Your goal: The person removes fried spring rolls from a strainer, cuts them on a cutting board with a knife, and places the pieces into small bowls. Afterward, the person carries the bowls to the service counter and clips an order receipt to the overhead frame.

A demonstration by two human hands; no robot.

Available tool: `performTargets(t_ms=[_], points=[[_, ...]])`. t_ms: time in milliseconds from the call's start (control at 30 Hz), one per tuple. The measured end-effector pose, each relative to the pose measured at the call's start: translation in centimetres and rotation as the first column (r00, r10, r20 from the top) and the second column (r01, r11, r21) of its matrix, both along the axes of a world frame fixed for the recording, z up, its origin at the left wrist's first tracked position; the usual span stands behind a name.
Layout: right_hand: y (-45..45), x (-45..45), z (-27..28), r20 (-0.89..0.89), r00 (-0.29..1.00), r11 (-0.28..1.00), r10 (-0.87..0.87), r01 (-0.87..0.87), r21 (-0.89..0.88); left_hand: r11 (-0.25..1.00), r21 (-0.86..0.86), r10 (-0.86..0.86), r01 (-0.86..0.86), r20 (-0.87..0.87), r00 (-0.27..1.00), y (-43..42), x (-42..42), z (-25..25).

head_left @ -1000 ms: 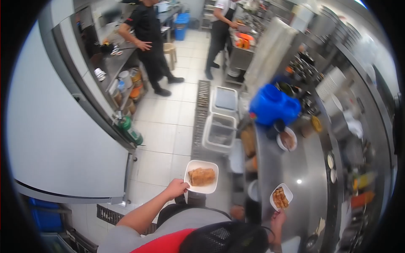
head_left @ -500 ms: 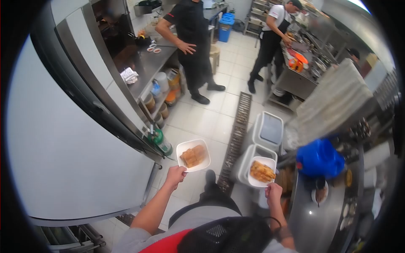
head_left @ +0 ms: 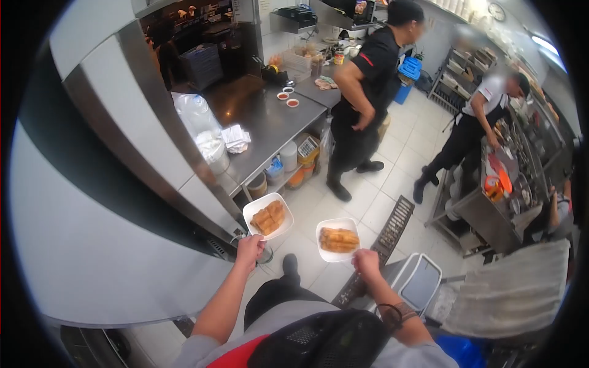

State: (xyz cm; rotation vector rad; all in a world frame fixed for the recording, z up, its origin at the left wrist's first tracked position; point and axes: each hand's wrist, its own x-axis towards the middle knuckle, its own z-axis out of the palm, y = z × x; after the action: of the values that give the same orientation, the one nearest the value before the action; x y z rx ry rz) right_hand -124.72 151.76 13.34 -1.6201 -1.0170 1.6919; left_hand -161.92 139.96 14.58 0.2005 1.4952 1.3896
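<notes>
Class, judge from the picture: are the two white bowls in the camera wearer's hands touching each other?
Apart. The head view plainly shows tiled floor between the left bowl and the right bowl.

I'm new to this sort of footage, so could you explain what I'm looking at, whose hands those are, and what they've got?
There's no machine here. One camera, worn on a person's head, takes every picture, looking forward and down, so the hands are the wearer's own. The left hand grips one white dish by its edge, and the right hand grips a second white dish. Each holds golden-brown food. Ahead, to the left, a metal counter carries small cups, among other things. Two other people stand further off: one in dark clothes, another at a crowded worktop. The curved, black-edged look suggests a very wide lens.
</notes>
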Motion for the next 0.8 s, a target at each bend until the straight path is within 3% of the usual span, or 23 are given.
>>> performTargets(t_ms=[500, 667, 800], points=[[25.6, -18.2, 1.9, 0.019, 0.999, 0.999, 0.036, -0.036, -0.018, 0.993, 0.013, 0.111, -0.114, 0.123, 0.986, 38.1, -17.7, -7.7], [37.8, -26.0, -0.6, -0.043, 0.976, 0.977, 0.212, -0.213, -0.027, 0.959, 0.036, 0.269, -0.28, 0.19, 0.944, 48.3, -23.8, -10.1], [45.5, -31.4, -2.1, 0.079, 0.908, 0.909, 0.411, -0.415, 0.045, 0.957, -0.002, 0.284, -0.289, 0.193, 0.939, 53.3, -28.8, -10.5]])
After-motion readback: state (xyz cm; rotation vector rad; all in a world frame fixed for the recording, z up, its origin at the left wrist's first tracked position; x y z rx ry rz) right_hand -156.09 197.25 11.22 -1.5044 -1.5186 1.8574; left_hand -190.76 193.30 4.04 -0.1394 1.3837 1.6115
